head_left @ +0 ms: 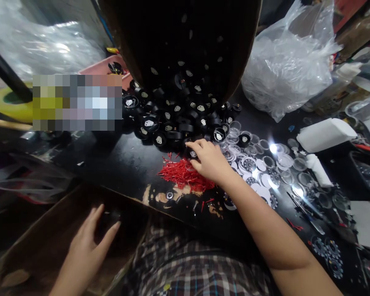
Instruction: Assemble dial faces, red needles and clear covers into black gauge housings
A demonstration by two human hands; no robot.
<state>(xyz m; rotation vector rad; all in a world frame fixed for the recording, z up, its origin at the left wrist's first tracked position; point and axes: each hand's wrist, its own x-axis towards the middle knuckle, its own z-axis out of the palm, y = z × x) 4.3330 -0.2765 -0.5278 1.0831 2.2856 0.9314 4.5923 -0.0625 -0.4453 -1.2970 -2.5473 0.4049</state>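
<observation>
My right hand (211, 161) reaches over the red pointer pile (183, 174), its fingers apart around a black round part (193, 153) at the near edge of the heap. Behind it, many black round cases (175, 119) with pale metal plates spill from a big dark container (188, 37). My left hand (89, 242) is over the open box at the lower left, thumb and fingers spread, with nothing in it. Clear rings and printed discs (253, 168) lie to the right of my right hand.
Tweezers (306, 213) and white rolls (327, 135) lie on the right. A clear plastic bag (290, 70) stands at the back right. The cardboard box (33, 230) sits below the black table's edge. A yellow tape roll (9, 102) is at the left.
</observation>
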